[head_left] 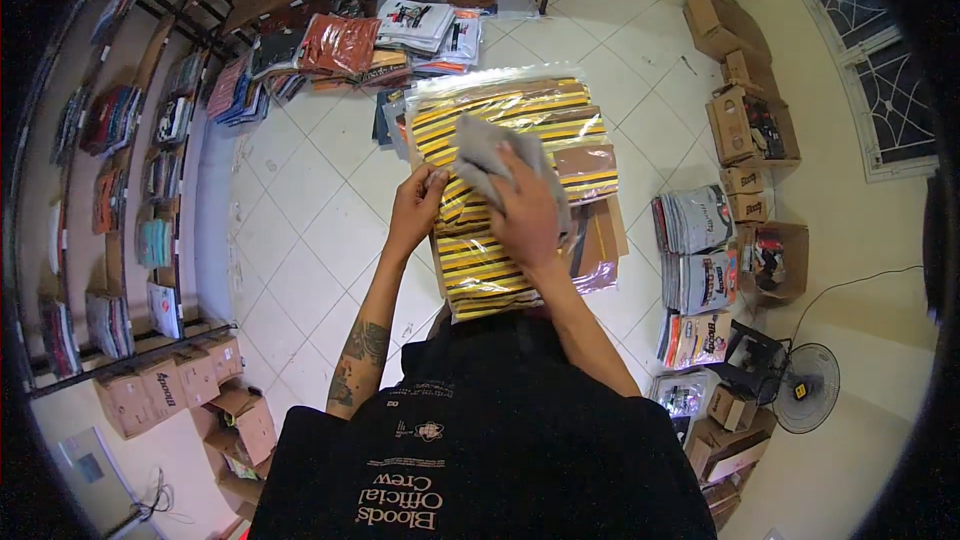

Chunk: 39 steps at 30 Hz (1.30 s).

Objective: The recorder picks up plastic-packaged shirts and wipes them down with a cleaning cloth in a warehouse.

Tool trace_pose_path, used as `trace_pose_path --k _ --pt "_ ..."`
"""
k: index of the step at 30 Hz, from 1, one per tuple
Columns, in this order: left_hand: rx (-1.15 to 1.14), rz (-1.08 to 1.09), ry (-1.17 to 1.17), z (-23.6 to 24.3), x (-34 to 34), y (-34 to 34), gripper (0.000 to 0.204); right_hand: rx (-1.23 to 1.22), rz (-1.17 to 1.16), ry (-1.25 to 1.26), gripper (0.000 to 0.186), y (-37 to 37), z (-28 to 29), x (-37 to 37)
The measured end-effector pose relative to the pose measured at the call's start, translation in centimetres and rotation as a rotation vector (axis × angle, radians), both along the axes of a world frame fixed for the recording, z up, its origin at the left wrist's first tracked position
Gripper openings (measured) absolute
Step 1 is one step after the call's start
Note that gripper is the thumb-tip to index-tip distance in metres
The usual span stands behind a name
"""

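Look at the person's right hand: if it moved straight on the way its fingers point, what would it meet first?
The right hand already lies on the grey cloth; straight on probably comes more of the striped plastic-wrapped package.

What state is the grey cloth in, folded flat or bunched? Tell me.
Bunched. The grey cloth lies crumpled under the right hand on the clear-bagged yellow-and-black striped garment; the left hand grips the bag's edge.

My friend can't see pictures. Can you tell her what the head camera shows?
A person's two hands hold a clear bag of yellow-and-black striped cloth above a white tiled floor. The right hand presses a grey cloth on it; the left hand grips its edge. Folded clothes, shelves and boxes surround them.
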<state>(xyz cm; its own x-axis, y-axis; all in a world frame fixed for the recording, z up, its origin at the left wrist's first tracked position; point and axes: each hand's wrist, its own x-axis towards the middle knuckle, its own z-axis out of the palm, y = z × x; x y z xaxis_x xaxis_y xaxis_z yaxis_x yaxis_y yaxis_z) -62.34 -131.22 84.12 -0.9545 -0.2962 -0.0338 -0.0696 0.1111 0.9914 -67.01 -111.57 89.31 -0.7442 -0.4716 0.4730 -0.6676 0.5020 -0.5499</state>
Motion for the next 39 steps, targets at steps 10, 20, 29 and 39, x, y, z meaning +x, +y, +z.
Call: trace_pose_path --k 10,20,29,39 --pt "0.019 -0.011 0.108 -1.4 0.1 -0.3 0.028 0.098 0.142 0.122 0.021 -0.8 -1.8 0.8" --pt "-0.033 0.001 0.025 -0.2 -0.1 -0.1 0.023 0.125 -0.113 0.097 0.038 7.5 0.3 -3.1" --pt "-0.041 0.023 0.045 -0.3 -0.2 0.4 0.025 0.137 -0.404 0.099 0.029 10.0 -0.5 -2.8" --pt "-0.004 0.027 0.064 -1.3 -0.3 0.0 0.022 0.049 0.092 0.03 0.035 3.4 -1.7 3.0"
